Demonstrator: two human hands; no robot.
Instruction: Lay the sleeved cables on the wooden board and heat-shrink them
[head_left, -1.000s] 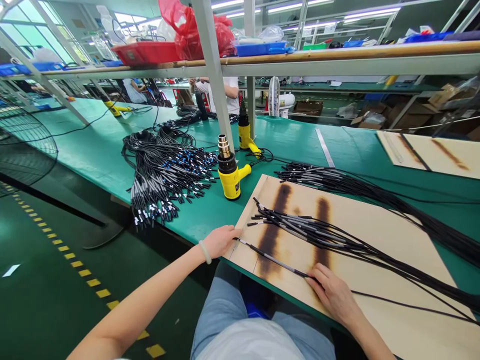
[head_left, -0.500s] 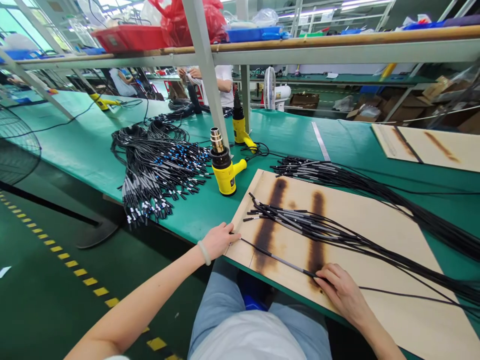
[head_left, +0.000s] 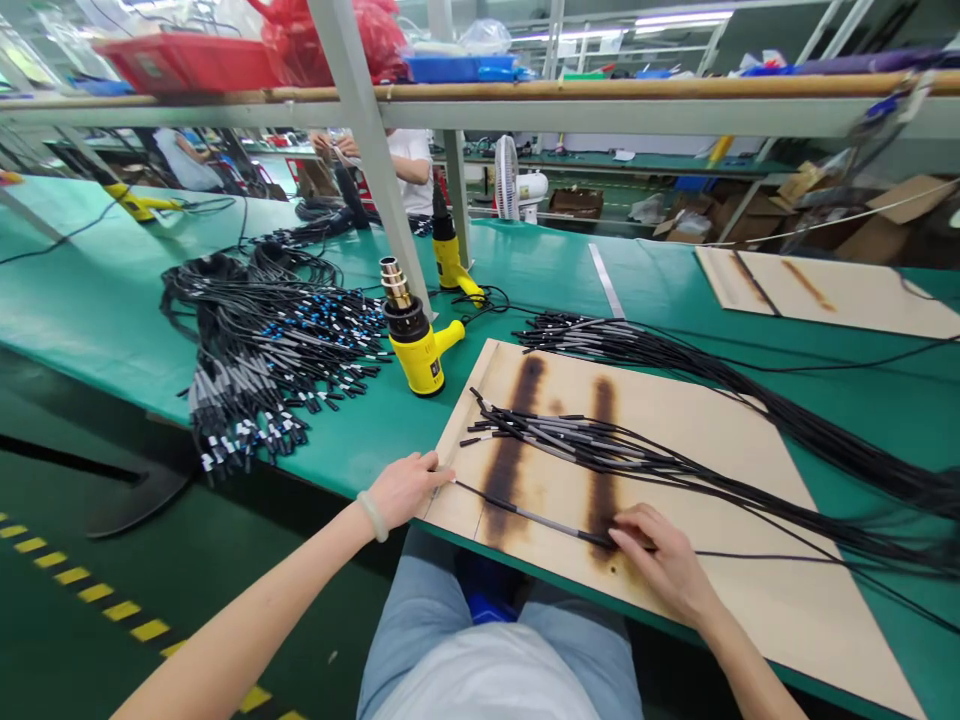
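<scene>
A single black cable (head_left: 551,523) with a grey sleeve section lies across the near left part of a wooden board (head_left: 720,600). My left hand (head_left: 405,488) pinches its tip at the board's left edge; the fingers cover the very end. Farther along, my right hand (head_left: 664,562) is closed on the same cable, thumb and fingertips together beside a dark scorch mark (head_left: 602,470). From there the cable runs off to the right. Just beyond it on the board rests a bundle of similar cables (head_left: 592,440), their ends pointing left.
A yellow heat gun (head_left: 418,350) stands upright left of the board, with another heat gun (head_left: 450,260) behind it. A large cable pile (head_left: 262,350) covers the bench at left. More cables (head_left: 675,355) lie behind the board. A shelf post (head_left: 367,130) rises from the bench.
The camera has turned to the right, so the whole scene sits farther left. Both hands keep their hold on the cable, which looks unmoved on the board.
</scene>
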